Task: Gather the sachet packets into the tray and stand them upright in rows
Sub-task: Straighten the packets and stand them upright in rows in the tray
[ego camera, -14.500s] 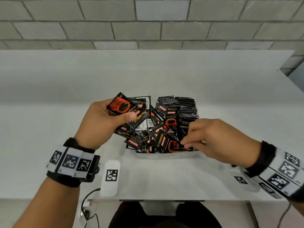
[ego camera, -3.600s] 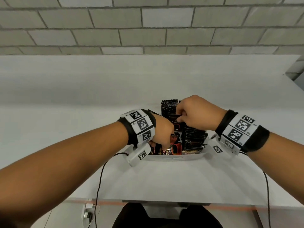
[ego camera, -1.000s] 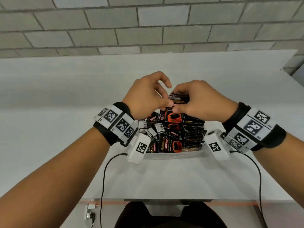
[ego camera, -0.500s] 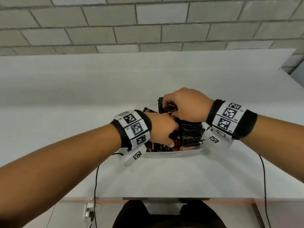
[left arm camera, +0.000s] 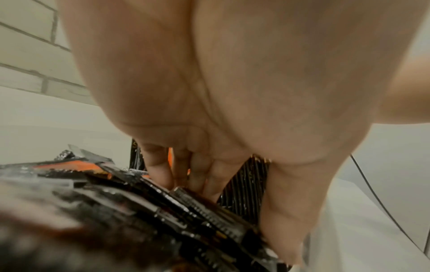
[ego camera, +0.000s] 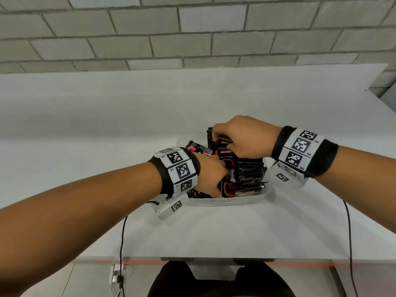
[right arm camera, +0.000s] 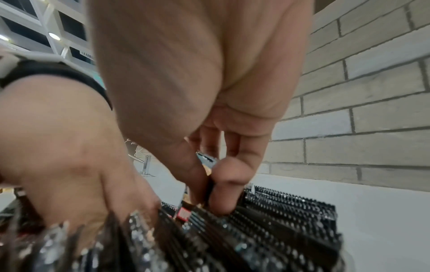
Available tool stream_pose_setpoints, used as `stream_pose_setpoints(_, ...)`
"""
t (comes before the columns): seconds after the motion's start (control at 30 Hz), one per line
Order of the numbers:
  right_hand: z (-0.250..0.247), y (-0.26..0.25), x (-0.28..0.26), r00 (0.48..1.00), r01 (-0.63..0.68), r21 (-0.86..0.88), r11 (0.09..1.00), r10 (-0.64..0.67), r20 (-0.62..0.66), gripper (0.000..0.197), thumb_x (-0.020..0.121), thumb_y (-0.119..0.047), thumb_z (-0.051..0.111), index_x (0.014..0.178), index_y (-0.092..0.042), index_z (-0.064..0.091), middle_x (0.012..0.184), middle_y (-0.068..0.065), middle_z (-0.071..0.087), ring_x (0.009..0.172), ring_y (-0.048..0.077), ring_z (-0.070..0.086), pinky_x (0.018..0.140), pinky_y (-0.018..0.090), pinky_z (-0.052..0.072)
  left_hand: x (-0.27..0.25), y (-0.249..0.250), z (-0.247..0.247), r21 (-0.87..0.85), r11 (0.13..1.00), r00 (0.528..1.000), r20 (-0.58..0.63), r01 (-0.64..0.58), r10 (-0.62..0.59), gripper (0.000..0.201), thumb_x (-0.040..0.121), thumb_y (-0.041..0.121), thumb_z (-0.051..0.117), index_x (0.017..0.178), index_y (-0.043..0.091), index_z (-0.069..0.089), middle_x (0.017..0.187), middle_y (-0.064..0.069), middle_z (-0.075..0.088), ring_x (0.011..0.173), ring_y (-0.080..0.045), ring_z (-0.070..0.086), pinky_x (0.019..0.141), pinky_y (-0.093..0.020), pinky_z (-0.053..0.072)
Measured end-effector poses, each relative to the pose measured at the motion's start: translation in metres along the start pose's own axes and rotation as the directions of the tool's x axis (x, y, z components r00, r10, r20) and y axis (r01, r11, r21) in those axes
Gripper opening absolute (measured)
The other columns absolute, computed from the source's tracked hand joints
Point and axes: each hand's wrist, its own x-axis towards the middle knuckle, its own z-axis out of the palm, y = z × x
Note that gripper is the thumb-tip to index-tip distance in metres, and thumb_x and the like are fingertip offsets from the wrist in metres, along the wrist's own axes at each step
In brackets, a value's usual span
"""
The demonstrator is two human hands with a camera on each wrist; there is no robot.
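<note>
A shallow white tray [ego camera: 222,203] holds several black sachets printed with a red cup. A row of upright sachets [ego camera: 250,174] fills its right side, also seen as the upright row [right arm camera: 291,211]. Loose sachets [ego camera: 198,147] lie tumbled on the left, and this loose pile [left arm camera: 93,176] is close under the left wrist camera. My right hand [ego camera: 220,138] pinches one sachet [right arm camera: 207,160] between thumb and fingers at the row's far end. My left hand [ego camera: 220,179] reaches into the tray, its fingers [left arm camera: 160,169] pushed straight down between the loose pile and the row.
The tray sits on a white table [ego camera: 192,232] against a grey brick wall [ego camera: 192,28]. A black cable [ego camera: 122,236] hangs from my left wrist and another cable [ego camera: 350,232] from the right. The table's front edge [ego camera: 214,259] is close to my body.
A second ago both hands held a sachet raised above the tray. Both have come down: the right hand brought the sachet to the row, the left hand went in beside the loose pile.
</note>
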Motion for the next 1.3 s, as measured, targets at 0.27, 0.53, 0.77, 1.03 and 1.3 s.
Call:
stream_pose_setpoints(0.27,0.002,-0.006,-0.001,0.997,0.061,-0.133,0.989,-0.055,0.05,0.036,0.088,-0.012,0.058,0.119,-0.03,0.064,0.094,-0.002,0.063,0.084,0.024,0.06,0.072,0.039,0.053,0.002,-0.006,-0.001,-0.038,0.999,0.998,0.054,0.012,-0.01,0.071,0.093,0.063,0.052,0.141,0.011,0.053,0.133,-0.01,0.061,0.126,-0.03,0.052,0.106,-0.046,0.046)
stream_pose_setpoints(0.53,0.007,-0.003,-0.003,0.998,0.061,-0.194,0.979,-0.06,0.01,0.041,0.088,-0.016,0.059,0.124,-0.037,0.062,0.107,-0.007,0.062,0.087,0.019,0.059,0.063,0.03,0.039,-0.007,-0.012,-0.014,-0.174,0.983,0.997,0.058,0.053,-0.044,0.07,0.095,0.057,0.057,0.149,0.014,0.046,0.138,-0.008,0.059,0.123,-0.026,0.057,0.104,-0.041,0.048)
stream_pose_setpoints(0.77,0.003,0.007,0.001,0.99,-0.114,0.109,0.987,0.122,-0.068,0.019,0.079,-0.016,0.081,0.093,-0.019,0.069,0.076,-0.01,0.065,0.075,0.015,0.063,0.07,0.036,0.054,-0.004,-0.015,-0.009,-0.203,0.978,0.998,0.056,0.043,-0.032,0.075,0.092,0.059,0.06,0.149,0.012,0.045,0.139,-0.009,0.057,0.123,-0.027,0.057,0.103,-0.043,0.048)
stream_pose_setpoints(1.03,0.009,0.01,0.0,0.991,-0.129,0.083,0.988,0.131,-0.017,0.018,0.078,-0.017,0.081,0.085,-0.02,0.065,0.072,-0.01,0.059,0.072,0.017,0.061,0.065,0.034,0.053,-0.003,-0.009,-0.002,-0.173,0.985,0.999,0.047,0.014,-0.006,0.071,0.093,0.057,0.06,0.146,0.011,0.048,0.142,-0.009,0.054,0.128,-0.028,0.053,0.107,-0.045,0.045)
stream_pose_setpoints(1.3,-0.009,0.01,-0.018,0.987,-0.098,0.149,0.984,0.115,-0.114,0.014,0.086,-0.037,0.072,0.084,-0.026,0.064,0.075,-0.008,0.063,0.071,0.01,0.059,0.068,0.037,0.053,-0.056,-0.048,-0.051,-0.459,0.888,0.972,-0.193,0.032,-0.134,0.033,0.102,0.033,0.055,0.134,0.028,0.064,0.108,0.02,0.068,0.1,-0.002,0.061,0.094,-0.021,0.041)
